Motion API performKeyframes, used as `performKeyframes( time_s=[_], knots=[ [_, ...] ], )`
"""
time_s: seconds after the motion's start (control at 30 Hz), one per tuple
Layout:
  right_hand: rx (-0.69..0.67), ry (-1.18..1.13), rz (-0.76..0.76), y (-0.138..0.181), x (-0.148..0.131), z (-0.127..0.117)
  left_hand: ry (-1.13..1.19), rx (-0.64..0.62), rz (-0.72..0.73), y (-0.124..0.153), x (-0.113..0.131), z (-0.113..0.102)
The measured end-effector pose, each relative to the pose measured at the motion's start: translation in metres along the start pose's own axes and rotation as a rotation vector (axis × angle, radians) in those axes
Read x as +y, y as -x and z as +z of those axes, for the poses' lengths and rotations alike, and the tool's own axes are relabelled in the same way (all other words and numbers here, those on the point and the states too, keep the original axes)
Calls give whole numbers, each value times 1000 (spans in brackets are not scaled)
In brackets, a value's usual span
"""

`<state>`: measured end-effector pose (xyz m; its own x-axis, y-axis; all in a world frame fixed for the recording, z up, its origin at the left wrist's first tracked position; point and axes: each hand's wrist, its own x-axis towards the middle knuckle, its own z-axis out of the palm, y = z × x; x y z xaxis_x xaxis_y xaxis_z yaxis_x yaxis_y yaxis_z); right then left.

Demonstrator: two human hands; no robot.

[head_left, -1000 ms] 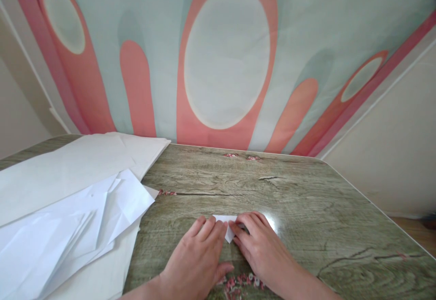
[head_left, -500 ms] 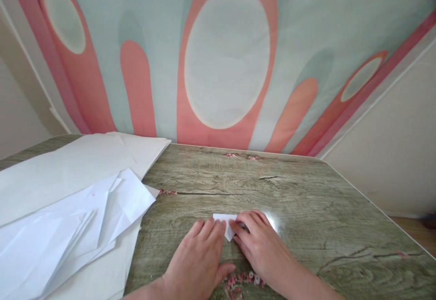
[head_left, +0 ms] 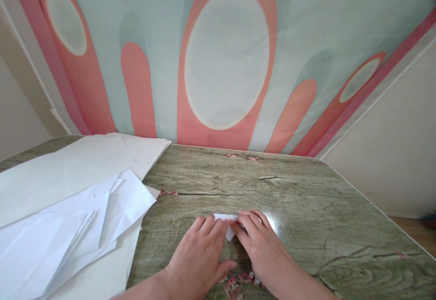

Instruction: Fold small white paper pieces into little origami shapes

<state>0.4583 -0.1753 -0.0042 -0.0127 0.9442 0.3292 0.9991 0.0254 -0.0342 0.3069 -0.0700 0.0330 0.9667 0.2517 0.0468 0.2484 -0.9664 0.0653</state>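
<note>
A small folded piece of white paper (head_left: pixel 230 233), with a straight far edge and a point toward me, lies on the table between my hands. My left hand (head_left: pixel 201 254) is laid palm down, its fingertips flat on the paper's left part and its thumb stretched out to the side. From the other side, my right hand (head_left: pixel 260 243) has its fingers curled in, with thumb and index fingertip closed at the paper's right part. Both hands cover portions of the paper, so its full outline is hidden.
On the left, loose folded white papers (head_left: pixel 81 227) lie over a stack of larger white sheets (head_left: pixel 102 154). The wood-patterned table (head_left: pixel 289 200) meets a wall with a pink and green patterned covering (head_left: pixel 163 64) at its far edge.
My left fingertips have slid slightly to the right over the paper, covering more of it. My right hand has barely shifted; the paper stays in place.
</note>
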Motion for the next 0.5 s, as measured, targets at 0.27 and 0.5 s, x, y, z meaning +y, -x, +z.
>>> performKeyframes(
  time_s=[0.27, 0.5],
  knots=[
    [11, 130, 9, 2, 5, -5, -49, 2, 0, -1, 1, 1],
    [45, 129, 27, 5, 14, -6, -74, 26, -4, 0, 1, 5]
  ],
)
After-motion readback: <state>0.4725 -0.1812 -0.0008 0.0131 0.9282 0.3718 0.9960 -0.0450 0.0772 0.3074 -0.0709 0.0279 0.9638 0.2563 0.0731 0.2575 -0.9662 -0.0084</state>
